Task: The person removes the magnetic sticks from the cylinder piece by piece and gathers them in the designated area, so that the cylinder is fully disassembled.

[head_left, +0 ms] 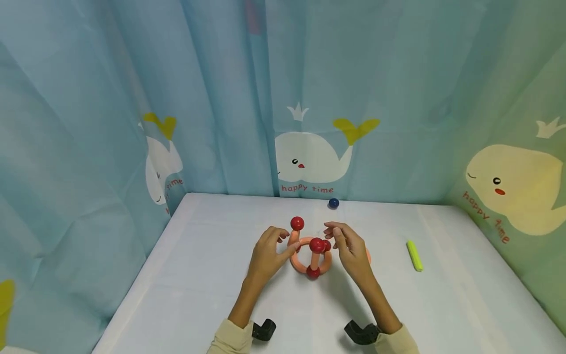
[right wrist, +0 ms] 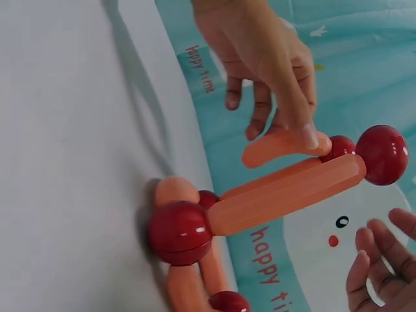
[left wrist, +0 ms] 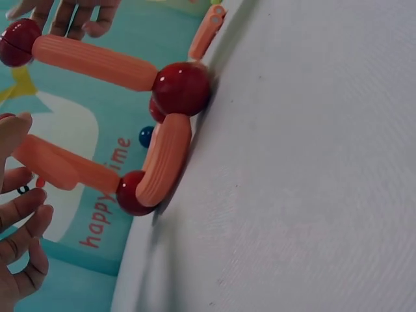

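Lt-blue curtain (head_left: 221,98) w/ vert. folds behind bench (head_left: 177,295) & along L side, greener on R. Printed whales (head_left: 314,155): pale bodies, yellow-green tails (head_left: 353,131), red "happy time" txt (head_left: 307,189) below. Bench top white, w/ soft shadows (head_left: 347,290); light diffuse, approx. even.

A curtain (head_left: 221,98) hangs behind the surface (head_left: 185,305) and along its left and right sides. The ball-and-rod frame (head_left: 315,260) stands near the middle of the surface, its ring (head_left: 327,263) at the bottom. 2 uprights rise from it, 1 at the front and 1 at the far left, each with a ball on top. The left grip (head_left: 267,250) is at the frame's left; a short rod (right wrist: 276,148) lies between its thumb and index finger, beside the far-left upright. The right grip (head_left: 351,250) is just right of the frame. A loose rod (head_left: 369,255) lies right of that, partly hidden, and a stick (head_left: 414,255) farther right. Behind the frame, 1 lone ball (head_left: 333,203) sits near the surface's far edge.
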Action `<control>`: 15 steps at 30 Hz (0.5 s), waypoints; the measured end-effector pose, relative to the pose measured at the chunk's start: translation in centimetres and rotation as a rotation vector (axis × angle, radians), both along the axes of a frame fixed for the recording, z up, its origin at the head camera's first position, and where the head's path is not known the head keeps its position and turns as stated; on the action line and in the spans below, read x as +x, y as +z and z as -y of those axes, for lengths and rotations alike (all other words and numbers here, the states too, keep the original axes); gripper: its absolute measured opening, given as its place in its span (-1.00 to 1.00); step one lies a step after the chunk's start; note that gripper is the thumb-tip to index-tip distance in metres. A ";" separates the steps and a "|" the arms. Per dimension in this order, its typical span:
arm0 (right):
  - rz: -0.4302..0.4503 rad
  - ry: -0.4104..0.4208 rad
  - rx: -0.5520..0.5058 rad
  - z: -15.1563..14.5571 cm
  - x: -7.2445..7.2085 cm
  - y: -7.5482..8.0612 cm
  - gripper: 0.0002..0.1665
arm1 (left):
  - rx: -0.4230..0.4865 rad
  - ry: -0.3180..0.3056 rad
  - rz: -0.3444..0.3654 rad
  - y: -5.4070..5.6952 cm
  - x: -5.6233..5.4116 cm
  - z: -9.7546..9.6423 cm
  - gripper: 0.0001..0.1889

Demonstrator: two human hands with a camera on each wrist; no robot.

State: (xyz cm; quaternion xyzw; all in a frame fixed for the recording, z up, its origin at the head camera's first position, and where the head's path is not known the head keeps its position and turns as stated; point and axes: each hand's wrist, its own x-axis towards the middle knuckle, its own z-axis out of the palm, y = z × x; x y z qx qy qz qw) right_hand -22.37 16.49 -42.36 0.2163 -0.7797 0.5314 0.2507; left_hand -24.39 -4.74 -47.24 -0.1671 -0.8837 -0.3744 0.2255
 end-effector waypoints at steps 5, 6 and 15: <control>0.107 0.084 -0.006 -0.8 -2.8 -1.6 -0.64 | 0.044 0.001 0.041 -0.5 0.0 -0.7 -0.67; 0.137 0.124 0.002 -0.9 -3.3 -1.6 -0.61 | 0.056 0.002 0.050 -0.5 0.0 -0.8 -0.68; 0.296 0.527 0.170 -0.7 -6.7 0.2 -0.48 | 0.126 -0.008 0.046 -0.6 0.1 -1.1 -0.73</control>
